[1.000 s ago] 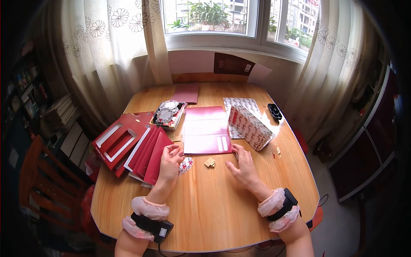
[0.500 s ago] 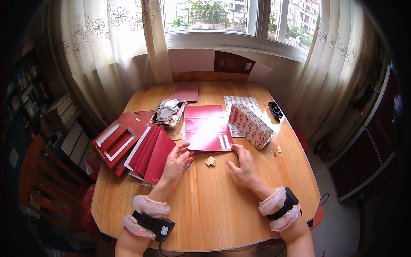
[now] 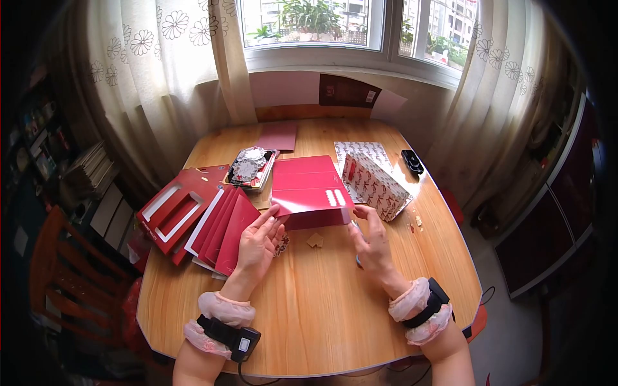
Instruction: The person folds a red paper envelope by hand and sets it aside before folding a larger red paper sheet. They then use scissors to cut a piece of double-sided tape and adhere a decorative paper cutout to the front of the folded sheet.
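Observation:
A red card sheet (image 3: 306,183) with two white slots near its lower right corner lies in the middle of the table, its near edge raised. At its near left corner, my left hand (image 3: 259,248) pinches the edge between thumb and fingers. My right hand (image 3: 373,248) is at the near right corner, fingers curled, with a small bluish item partly hidden under it; what it grips is unclear. Just in front of the card sits a small tan piece (image 3: 315,240).
Red folders (image 3: 222,225) fan out at the left beside a red box (image 3: 180,206). Behind are a tray of cut paper pieces (image 3: 251,168) and a pink sheet (image 3: 278,137). At right stand a patterned folded card (image 3: 376,186) and a black object (image 3: 412,162).
The card's near edge has risen off the table, and my left hand has closed on its corner. My right hand has turned, its fingers more curled, and a bluish item now shows beneath it.

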`<state>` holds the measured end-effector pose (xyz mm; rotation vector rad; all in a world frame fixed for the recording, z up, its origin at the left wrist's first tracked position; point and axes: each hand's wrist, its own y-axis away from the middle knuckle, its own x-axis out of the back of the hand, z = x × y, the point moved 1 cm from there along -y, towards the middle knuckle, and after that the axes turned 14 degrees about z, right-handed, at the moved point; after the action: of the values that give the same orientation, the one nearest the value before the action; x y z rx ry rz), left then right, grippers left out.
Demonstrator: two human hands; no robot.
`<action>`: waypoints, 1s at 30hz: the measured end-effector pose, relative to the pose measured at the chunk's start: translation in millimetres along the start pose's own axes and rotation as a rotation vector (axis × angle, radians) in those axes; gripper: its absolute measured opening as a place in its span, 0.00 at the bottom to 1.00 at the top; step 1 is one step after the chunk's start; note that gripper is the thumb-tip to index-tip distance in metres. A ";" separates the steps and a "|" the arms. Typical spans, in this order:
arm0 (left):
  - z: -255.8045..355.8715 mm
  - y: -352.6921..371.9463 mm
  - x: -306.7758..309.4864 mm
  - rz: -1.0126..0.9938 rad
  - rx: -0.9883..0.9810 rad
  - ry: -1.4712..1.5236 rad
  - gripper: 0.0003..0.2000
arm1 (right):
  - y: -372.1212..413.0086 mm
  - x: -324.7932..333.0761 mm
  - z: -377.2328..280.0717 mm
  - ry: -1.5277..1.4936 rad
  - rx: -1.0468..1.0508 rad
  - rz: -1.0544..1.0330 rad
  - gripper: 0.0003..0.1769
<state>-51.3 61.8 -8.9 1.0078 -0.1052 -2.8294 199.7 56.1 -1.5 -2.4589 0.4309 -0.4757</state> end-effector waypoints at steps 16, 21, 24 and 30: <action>-2.7 17.2 -5.4 -0.063 -0.072 -0.341 0.15 | -5.6 1.6 26.6 -0.731 -0.751 0.068 0.21; -2.5 20.5 -17.4 -0.118 0.096 -0.057 0.19 | -8.8 6.7 12.0 -0.819 -0.641 0.073 0.23; -1.9 13.4 -9.3 -0.163 0.063 -0.053 0.26 | -8.9 8.2 7.8 -0.809 -0.638 0.043 0.24; -5.5 5.7 -0.7 -0.156 0.006 0.016 0.19 | -6.0 6.2 13.1 -0.837 -0.658 -0.015 0.24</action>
<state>-46.7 56.2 -12.1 1.0849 -0.0344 -2.9608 211.9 64.6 -6.4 -2.9683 0.2189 0.8133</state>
